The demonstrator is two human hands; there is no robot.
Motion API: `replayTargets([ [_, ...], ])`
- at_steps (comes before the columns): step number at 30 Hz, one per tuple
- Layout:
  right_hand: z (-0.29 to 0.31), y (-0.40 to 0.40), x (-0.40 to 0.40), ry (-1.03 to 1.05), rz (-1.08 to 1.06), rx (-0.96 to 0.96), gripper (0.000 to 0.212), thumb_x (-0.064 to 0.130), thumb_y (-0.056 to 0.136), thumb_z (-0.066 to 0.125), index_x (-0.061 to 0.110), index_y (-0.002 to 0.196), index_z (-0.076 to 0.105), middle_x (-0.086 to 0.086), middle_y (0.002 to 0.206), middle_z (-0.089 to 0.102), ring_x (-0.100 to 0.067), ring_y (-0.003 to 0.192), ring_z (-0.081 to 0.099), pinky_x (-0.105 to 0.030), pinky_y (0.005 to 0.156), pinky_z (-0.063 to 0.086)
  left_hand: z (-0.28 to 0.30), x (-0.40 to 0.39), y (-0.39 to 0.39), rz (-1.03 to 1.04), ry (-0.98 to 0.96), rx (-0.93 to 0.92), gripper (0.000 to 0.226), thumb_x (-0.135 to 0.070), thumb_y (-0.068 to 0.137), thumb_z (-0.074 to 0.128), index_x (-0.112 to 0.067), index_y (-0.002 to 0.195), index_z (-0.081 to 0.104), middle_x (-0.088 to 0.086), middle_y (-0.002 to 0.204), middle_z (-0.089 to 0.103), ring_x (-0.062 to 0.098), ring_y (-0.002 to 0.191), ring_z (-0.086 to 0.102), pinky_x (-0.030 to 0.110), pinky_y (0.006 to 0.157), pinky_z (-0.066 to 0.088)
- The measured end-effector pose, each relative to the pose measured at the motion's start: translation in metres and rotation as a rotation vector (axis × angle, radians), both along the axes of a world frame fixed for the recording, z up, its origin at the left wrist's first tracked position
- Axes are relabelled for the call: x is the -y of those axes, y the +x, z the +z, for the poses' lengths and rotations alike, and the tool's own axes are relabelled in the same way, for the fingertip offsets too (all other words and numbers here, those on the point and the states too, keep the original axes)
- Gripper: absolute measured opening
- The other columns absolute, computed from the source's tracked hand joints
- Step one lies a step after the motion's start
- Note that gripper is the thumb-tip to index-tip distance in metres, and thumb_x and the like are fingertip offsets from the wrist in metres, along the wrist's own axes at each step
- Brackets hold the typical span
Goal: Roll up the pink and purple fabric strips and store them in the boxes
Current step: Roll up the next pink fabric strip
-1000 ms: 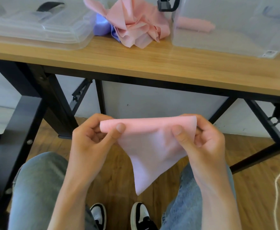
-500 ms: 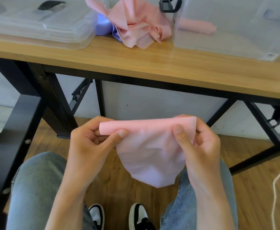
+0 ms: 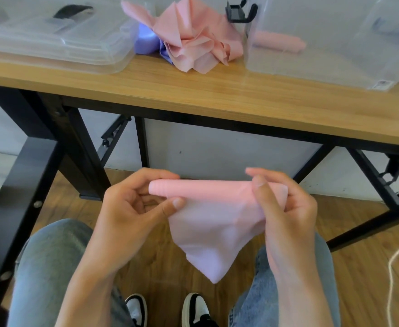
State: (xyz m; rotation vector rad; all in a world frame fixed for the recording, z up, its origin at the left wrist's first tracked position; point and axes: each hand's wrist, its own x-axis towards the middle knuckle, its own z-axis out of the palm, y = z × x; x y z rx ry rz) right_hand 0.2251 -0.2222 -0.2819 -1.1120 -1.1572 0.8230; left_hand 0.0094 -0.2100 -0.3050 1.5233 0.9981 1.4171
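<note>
Both of your hands are gripping a pink strip (image 3: pixel 212 223) below the table (image 3: pixel 217 100) edge, above your knees. Your left hand (image 3: pixel 132 208) is pinching the rolled end between thumb and fingers, and your right hand (image 3: pixel 285 204) is curling round the other end, while the loose tail is hanging down to a point. Pink and purple strips (image 3: pixel 193 41) are lying heaped on the table between two clear boxes (image 3: pixel 335 50), the right one holding a pink roll (image 3: pixel 278 41).

Wooden table (image 3: pixel 217 97) with two clear boxes (image 3: pixel 323 55), heaped pink and purple strips (image 3: pixel 193 43) between.
</note>
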Motion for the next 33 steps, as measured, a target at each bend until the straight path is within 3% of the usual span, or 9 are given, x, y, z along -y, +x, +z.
replayTargets([
  [3, 0.0011, 0.0009, 0.0007, -0.034, 0.128, 0.004, 0.029, 0.055, 0.074, 0.081, 0.034, 0.094, 0.077, 0.008, 0.094, 0.073, -0.011, 0.087, 0.070, -0.022, 0.061, 0.055, -0.0027, -0.0026, -0.0010, 0.079, 0.017, -0.044, 0.029, -0.029, 0.083, 0.070, -0.017, 0.109, 0.068, -0.008, 0.103, 0.074, 0.014, 0.098, 0.072, 0.019, 0.074, 0.059],
  [7, 0.0016, 0.0049, 0.0020, -0.040, 0.179, 0.068, 0.027, 0.041, 0.072, 0.080, 0.033, 0.097, 0.076, 0.003, 0.095, 0.074, -0.018, 0.088, 0.072, -0.026, 0.062, 0.057, -0.0011, -0.0023, -0.0031, 0.077, -0.001, -0.015, 0.038, -0.052, 0.089, 0.066, -0.018, 0.107, 0.065, -0.004, 0.101, 0.071, 0.019, 0.097, 0.071, 0.019, 0.070, 0.059],
  [10, -0.0007, 0.0009, 0.0025, -0.009, 0.063, 0.135, 0.021, 0.047, 0.076, 0.075, 0.029, 0.087, 0.072, 0.004, 0.083, 0.073, -0.014, 0.078, 0.070, -0.023, 0.060, 0.055, -0.0003, -0.0011, 0.0016, 0.050, -0.008, 0.023, 0.031, -0.039, 0.088, 0.068, -0.015, 0.108, 0.064, -0.003, 0.102, 0.072, 0.018, 0.097, 0.072, 0.021, 0.073, 0.060],
  [15, -0.0041, 0.0006, 0.0022, 0.009, 0.004, 0.146, 0.033, 0.050, 0.077, 0.071, 0.018, 0.077, 0.061, 0.003, 0.068, 0.058, -0.008, 0.066, 0.057, -0.020, 0.054, 0.044, 0.0018, 0.0019, 0.0045, 0.050, 0.016, 0.057, 0.055, -0.014, 0.077, 0.076, -0.013, 0.129, 0.058, -0.006, 0.108, 0.073, 0.015, 0.095, 0.074, 0.025, 0.077, 0.062],
  [20, -0.0025, 0.0010, 0.0006, 0.013, 0.011, 0.062, 0.013, 0.043, 0.080, 0.080, 0.036, 0.089, 0.073, 0.009, 0.086, 0.070, -0.007, 0.083, 0.065, -0.019, 0.065, 0.052, 0.0005, 0.0027, 0.0025, 0.042, 0.013, 0.039, 0.041, -0.021, 0.079, 0.072, -0.014, 0.119, 0.065, -0.004, 0.111, 0.073, 0.015, 0.103, 0.072, 0.022, 0.080, 0.060],
  [23, -0.0011, 0.0029, 0.0015, -0.007, 0.002, -0.020, 0.016, 0.035, 0.081, 0.080, 0.035, 0.096, 0.077, 0.007, 0.092, 0.072, -0.011, 0.086, 0.067, -0.022, 0.067, 0.053, 0.0010, 0.0026, 0.0014, 0.027, -0.013, 0.032, 0.039, -0.021, 0.079, 0.072, -0.014, 0.117, 0.066, -0.005, 0.109, 0.075, 0.015, 0.102, 0.073, 0.022, 0.078, 0.061],
  [26, -0.0019, 0.0028, 0.0014, -0.026, 0.057, -0.099, 0.021, 0.035, 0.079, 0.076, 0.034, 0.100, 0.077, 0.005, 0.084, 0.068, -0.016, 0.081, 0.064, -0.029, 0.066, 0.053, 0.0018, 0.0028, -0.0012, 0.023, 0.000, 0.017, 0.035, -0.021, 0.080, 0.071, -0.015, 0.115, 0.066, -0.008, 0.106, 0.075, 0.013, 0.101, 0.073, 0.019, 0.077, 0.059],
  [31, -0.0003, 0.0054, 0.0016, -0.061, 0.198, -0.132, 0.042, 0.060, 0.073, 0.082, 0.034, 0.106, 0.075, 0.005, 0.087, 0.068, -0.014, 0.081, 0.066, -0.028, 0.064, 0.054, 0.0022, 0.0036, -0.0009, 0.037, -0.043, 0.040, 0.025, -0.028, 0.085, 0.064, -0.013, 0.105, 0.067, -0.006, 0.097, 0.074, 0.015, 0.092, 0.073, 0.017, 0.068, 0.058],
  [33, 0.0028, 0.0081, 0.0037, -0.056, 0.255, -0.078, 0.040, 0.047, 0.070, 0.089, 0.033, 0.105, 0.075, 0.009, 0.093, 0.071, -0.013, 0.086, 0.070, -0.025, 0.064, 0.058, 0.0011, 0.0032, 0.0001, 0.053, -0.066, 0.058, 0.026, -0.031, 0.087, 0.063, -0.012, 0.104, 0.065, -0.003, 0.097, 0.073, 0.018, 0.092, 0.073, 0.019, 0.067, 0.058],
])
